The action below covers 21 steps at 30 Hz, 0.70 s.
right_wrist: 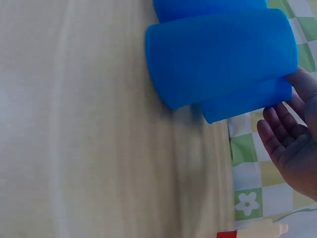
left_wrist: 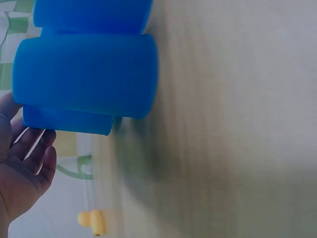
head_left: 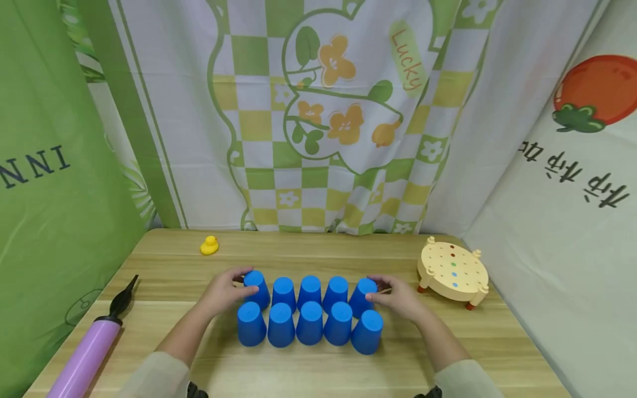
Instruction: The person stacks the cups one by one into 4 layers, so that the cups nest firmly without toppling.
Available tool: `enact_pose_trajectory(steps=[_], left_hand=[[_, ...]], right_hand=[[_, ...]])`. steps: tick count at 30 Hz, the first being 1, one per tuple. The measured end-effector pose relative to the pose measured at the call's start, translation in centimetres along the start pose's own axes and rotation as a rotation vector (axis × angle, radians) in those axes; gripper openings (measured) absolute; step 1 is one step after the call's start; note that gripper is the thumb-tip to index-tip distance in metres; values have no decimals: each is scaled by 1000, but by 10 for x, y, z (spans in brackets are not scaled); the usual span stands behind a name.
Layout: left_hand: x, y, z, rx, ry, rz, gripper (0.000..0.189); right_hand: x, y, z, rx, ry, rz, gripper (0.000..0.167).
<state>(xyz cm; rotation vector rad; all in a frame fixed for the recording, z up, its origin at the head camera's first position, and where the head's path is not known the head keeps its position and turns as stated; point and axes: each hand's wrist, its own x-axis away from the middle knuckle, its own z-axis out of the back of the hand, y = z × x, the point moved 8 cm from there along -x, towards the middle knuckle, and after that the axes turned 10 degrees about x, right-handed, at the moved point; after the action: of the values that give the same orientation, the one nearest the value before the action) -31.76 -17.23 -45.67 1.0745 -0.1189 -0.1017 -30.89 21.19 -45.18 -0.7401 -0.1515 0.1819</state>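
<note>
Several blue plastic cups stand upside down on the wooden table in two rows, one behind the other. My left hand (head_left: 230, 288) holds the back row's leftmost cup (head_left: 256, 288) near its top, thumb in front and fingers behind. At the other end, my right hand (head_left: 398, 297) grips the rightmost back cup (head_left: 363, 296) the same way. Directly before them stand the front row's left-end cup (head_left: 251, 325) and right-end cup (head_left: 367, 333). In both wrist views, a front cup (left_wrist: 84, 74) partly hides the held one.
A yellow rubber duck (head_left: 209, 245) sits at the back left. Along the left edge lies a purple hand pump (head_left: 89, 359) with a black nozzle. A round cream pegboard stand (head_left: 453, 271) with short legs is at the right. Patterned curtains (head_left: 318, 182) hang behind the table.
</note>
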Motion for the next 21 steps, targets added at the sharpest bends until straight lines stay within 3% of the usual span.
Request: enact_pose_trajectory(steps=[9,21], left_hand=[[-27,29,6,29,53,-51,62],[-65,83,-36,44,31,-108,60]], right_hand=[[-22,-22,22,27,106,-6,57],[-59,-64,14,-12,117,1,56]])
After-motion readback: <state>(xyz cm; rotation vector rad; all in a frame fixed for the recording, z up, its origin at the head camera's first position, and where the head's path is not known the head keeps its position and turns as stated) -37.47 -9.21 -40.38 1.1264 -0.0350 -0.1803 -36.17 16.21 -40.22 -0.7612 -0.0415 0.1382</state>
